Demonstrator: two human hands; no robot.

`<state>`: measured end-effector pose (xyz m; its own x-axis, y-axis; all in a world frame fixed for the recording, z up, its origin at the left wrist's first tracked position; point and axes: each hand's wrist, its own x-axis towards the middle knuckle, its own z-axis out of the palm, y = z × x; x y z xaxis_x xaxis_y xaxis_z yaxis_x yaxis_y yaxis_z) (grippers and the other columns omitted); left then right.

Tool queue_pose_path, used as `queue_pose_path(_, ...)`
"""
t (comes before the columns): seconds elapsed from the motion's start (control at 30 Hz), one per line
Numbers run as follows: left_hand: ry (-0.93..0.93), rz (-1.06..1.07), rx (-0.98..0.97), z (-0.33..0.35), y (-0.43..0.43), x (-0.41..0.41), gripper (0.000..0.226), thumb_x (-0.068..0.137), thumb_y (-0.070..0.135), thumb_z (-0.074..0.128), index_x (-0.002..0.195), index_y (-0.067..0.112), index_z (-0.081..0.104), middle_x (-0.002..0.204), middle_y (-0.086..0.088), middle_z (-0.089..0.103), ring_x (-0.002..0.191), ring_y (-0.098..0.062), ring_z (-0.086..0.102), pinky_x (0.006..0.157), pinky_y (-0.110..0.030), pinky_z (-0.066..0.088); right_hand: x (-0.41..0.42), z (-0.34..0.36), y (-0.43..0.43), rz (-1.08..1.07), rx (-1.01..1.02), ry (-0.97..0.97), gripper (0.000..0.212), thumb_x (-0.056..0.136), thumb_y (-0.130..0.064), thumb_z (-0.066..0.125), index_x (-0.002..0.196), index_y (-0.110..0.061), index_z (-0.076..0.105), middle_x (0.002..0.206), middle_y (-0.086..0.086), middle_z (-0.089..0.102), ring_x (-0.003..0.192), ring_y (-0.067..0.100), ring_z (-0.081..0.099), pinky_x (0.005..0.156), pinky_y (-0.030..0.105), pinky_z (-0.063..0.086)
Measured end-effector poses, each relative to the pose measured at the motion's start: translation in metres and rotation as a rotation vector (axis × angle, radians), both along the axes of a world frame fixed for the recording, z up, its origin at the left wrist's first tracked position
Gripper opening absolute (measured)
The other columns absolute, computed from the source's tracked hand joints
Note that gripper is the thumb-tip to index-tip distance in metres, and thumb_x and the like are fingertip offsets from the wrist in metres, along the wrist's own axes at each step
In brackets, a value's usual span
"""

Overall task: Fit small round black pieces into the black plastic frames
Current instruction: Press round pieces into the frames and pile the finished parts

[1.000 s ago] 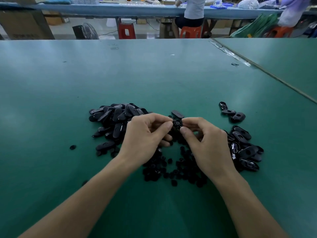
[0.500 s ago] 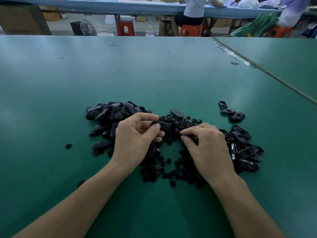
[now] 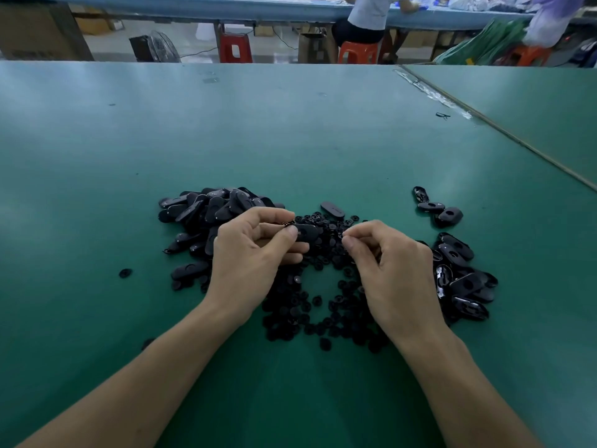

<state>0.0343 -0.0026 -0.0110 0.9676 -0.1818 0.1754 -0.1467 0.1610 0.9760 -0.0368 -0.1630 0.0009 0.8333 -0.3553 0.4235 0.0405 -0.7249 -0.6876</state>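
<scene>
- Step in hand, as judged: collection of one small part for seating, with a single frame point(image 3: 305, 232) held ready above the heap of round pieces point(image 3: 287, 318) that lay on the green table point(image 3: 290, 130) between the two forearms
- Left hand point(image 3: 255, 253): fingers curled, thumb and index finger pinching the frame by its near end; the frame lay roughly level, clear of the table, with its free end directed toward the other hand
- Right hand point(image 3: 387, 266): fingers curled inward, thumb and index tips drawn together just above the far edge of the heap, near the frame but apart from it; whether a round piece sat between those tips could not be told, black part against black heap
- Stock: left pile of frames point(image 3: 206, 211) lay just beyond the left hand, and the right pile of frames point(image 3: 462, 279) lay beside the right hand's outer edge; which pile was already fitted could not be read with certainty
- Outliers: three separate frames point(image 3: 436, 208) lay farther off to the right, and one stray round piece point(image 3: 125, 273) lay alone to the left, well apart from the heap
- Next move, as judged: the right fingertips needed to carry a single piece across to the frame's opening, square it to the hole and press it home, while the left pinch held the frame steady against that push
</scene>
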Motion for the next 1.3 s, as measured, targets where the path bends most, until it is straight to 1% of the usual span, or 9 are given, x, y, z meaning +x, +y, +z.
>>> queue_pose_path(0.1, -0.009, -0.017, 0.006, 0.001, 0.000, 0.000, 0.014, 0.092, -0.002, 0.067, 0.096, 0.012, 0.071, 0.079, -0.009, 0.076, 0.072, -0.023, 0.076, 0.061, -0.022, 0.057, -0.001, 0.001, 0.002, 0.024, 0.033, -0.020, 0.007, 0.096, -0.022, 0.066, 0.095, -0.023, 0.073, 0.073, -0.014, 0.068, 0.071, 0.006, 0.065, 0.065, 0.014, 0.048)
queue_pose_path(0.23, -0.022, -0.026, 0.018, 0.002, 0.000, -0.001, 0.014, 0.091, 0.000, 0.069, 0.093, 0.012, 0.073, 0.080, -0.008, 0.076, 0.072, -0.023, 0.076, 0.060, -0.021, 0.057, 0.000, 0.001, 0.005, -0.005, 0.016, -0.052, 0.013, 0.093, -0.018, 0.070, 0.104, -0.019, 0.078, 0.091, -0.010, 0.073, 0.082, 0.001, 0.065, 0.080, 0.001, 0.043)
queue_pose_path(0.4, -0.038, -0.030, 0.030, 0.002, 0.000, -0.001, 0.017, 0.091, -0.003, 0.068, 0.090, 0.013, 0.073, 0.082, -0.007, 0.077, 0.076, -0.023, 0.077, 0.061, -0.022, 0.058, 0.002, 0.001, 0.004, 0.021, 0.214, -0.070, 0.020, 0.090, -0.014, 0.073, 0.107, -0.023, 0.077, 0.085, -0.025, 0.069, 0.086, -0.007, 0.068, 0.084, 0.009, 0.051)
queue_pose_path(0.5, -0.070, -0.035, 0.043, 0.001, 0.000, -0.003, 0.019, 0.090, -0.004, 0.069, 0.091, 0.014, 0.073, 0.084, -0.004, 0.078, 0.079, -0.023, 0.077, 0.064, -0.023, 0.059, 0.001, 0.002, 0.004, 0.065, 0.331, -0.072, 0.019, 0.088, -0.014, 0.076, 0.093, -0.031, 0.075, 0.080, -0.017, 0.074, 0.081, 0.001, 0.071, 0.080, 0.021, 0.057)
queue_pose_path(0.73, -0.110, -0.049, 0.067, 0.002, 0.000, -0.005, 0.021, 0.089, -0.005, 0.070, 0.091, 0.016, 0.074, 0.084, -0.004, 0.077, 0.078, -0.022, 0.077, 0.065, -0.024, 0.060, 0.001, 0.002, 0.007, 0.110, 0.439, -0.076, 0.014, 0.087, -0.014, 0.077, 0.086, -0.028, 0.076, 0.078, -0.008, 0.074, 0.074, 0.010, 0.069, 0.071, 0.025, 0.057)
queue_pose_path(0.93, -0.142, -0.089, 0.068, 0.005, 0.001, -0.007, 0.013, 0.082, 0.008, 0.074, 0.086, 0.019, 0.071, 0.081, -0.005, 0.077, 0.076, -0.023, 0.077, 0.062, -0.028, 0.060, 0.004, -0.001, 0.012, 0.135, 0.463, -0.055, 0.017, 0.087, -0.011, 0.075, 0.087, -0.028, 0.074, 0.080, -0.014, 0.075, 0.075, 0.005, 0.072, 0.073, 0.021, 0.056)
queue_pose_path(1.07, -0.208, -0.095, 0.152, 0.006, 0.001, -0.008, 0.018, 0.078, 0.015, 0.076, 0.083, 0.031, 0.071, 0.078, 0.002, 0.074, 0.074, -0.022, 0.074, 0.067, -0.035, 0.062, 0.004, 0.000, 0.012, 0.141, 0.504, -0.060, 0.017, 0.089, -0.013, 0.074, 0.086, -0.029, 0.073, 0.081, -0.010, 0.075, 0.077, 0.010, 0.073, 0.076, 0.028, 0.058)
queue_pose_path(1.2, -0.199, -0.148, 0.196, 0.007, -0.001, -0.012, 0.035, 0.074, 0.012, 0.074, 0.102, 0.033, 0.069, 0.074, 0.007, 0.070, 0.065, -0.009, 0.062, 0.058, -0.034, 0.053, 0.003, 0.003, 0.013, 0.188, 0.547, -0.100, 0.018, 0.089, -0.008, 0.073, 0.087, -0.026, 0.074, 0.079, -0.005, 0.076, 0.075, 0.011, 0.073, 0.075, 0.029, 0.058)
queue_pose_path(1.3, -0.258, -0.140, 0.264, 0.007, -0.003, -0.012, 0.039, 0.075, 0.017, 0.078, 0.110, 0.032, 0.072, 0.071, 0.007, 0.066, 0.061, -0.015, 0.054, 0.052, -0.027, 0.043, 0.002, 0.005, 0.016, 0.236, 0.532, -0.130, 0.021, 0.088, -0.009, 0.074, 0.086, -0.029, 0.075, 0.079, -0.008, 0.075, 0.074, 0.008, 0.070, 0.072, 0.022, 0.055)
